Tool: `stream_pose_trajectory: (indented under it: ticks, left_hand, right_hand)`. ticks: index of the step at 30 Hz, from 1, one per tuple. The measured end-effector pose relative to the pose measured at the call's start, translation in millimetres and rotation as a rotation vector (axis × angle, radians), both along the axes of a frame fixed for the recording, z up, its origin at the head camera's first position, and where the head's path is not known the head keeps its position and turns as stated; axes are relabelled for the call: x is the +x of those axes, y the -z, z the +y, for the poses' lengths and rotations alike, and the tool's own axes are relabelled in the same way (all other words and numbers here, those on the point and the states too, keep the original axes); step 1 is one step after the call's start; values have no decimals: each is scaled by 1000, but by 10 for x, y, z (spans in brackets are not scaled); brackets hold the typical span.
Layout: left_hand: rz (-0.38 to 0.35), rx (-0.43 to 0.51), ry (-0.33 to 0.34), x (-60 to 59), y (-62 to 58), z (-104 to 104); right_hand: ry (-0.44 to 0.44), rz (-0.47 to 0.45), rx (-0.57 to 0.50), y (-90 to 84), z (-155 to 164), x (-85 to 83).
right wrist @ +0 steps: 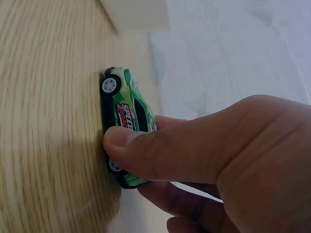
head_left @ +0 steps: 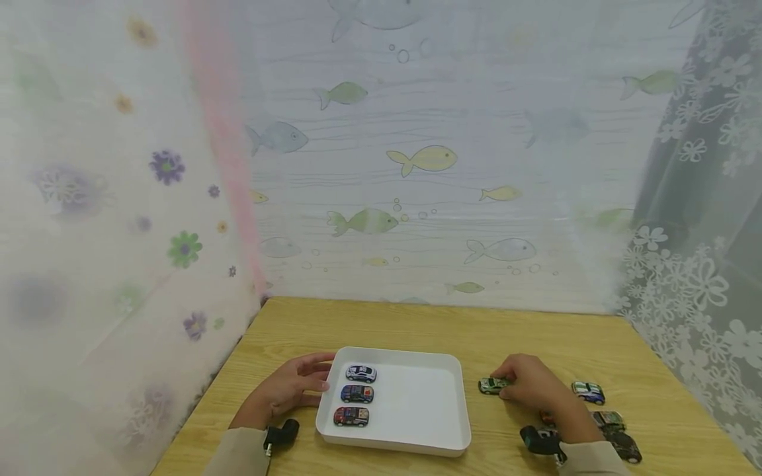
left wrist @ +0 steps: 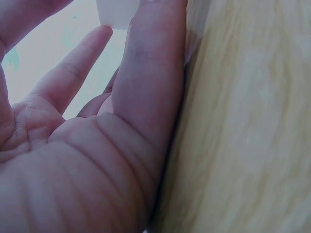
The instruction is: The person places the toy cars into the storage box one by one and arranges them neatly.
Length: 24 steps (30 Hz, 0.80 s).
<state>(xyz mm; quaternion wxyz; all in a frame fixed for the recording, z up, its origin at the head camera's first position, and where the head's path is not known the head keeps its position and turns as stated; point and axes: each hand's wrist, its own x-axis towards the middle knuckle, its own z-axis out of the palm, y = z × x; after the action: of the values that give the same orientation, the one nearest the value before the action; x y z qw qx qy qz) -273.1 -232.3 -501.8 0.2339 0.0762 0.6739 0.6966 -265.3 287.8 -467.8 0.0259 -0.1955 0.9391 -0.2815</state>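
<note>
A green toy car (right wrist: 129,109) with white-spoked wheels is pinched between the thumb and fingers of my right hand (head_left: 532,387), at or just above the wood to the right of the tray. The white tray (head_left: 425,403) holds three toy cars in a column along its left side: a white and blue one (head_left: 360,373), a dark blue one (head_left: 357,394) and a red and black one (head_left: 351,416). At the tray's left wall rests my left hand (head_left: 292,385), its fingers extended and touching the outside. The left wrist view shows only the hand (left wrist: 97,145) and a corner of the tray (left wrist: 116,12).
Under and beside my right forearm several more toy cars lie on the wooden table (head_left: 411,324), including a white, blue and green one (head_left: 588,392) and a dark one (head_left: 625,447). Partly hidden is a red-orange one (head_left: 546,418). A fish-print curtain (head_left: 428,198) hangs behind.
</note>
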Motion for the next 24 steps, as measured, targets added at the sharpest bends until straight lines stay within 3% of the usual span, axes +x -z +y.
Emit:
stream_pose_trajectory:
  ticks: [6,15,24]
  left_hand:
    - [5,-7,-1,6,-3,4]
    - [8,-30,-11,7,7,7]
    - [6,-9,-1,6,-11,7]
  right_hand:
    - [2,0,-2,-2,-75,-18]
    - [-22,111,-46,-184,-278,-84]
    - [-24,93,-62,-310,-561,-188]
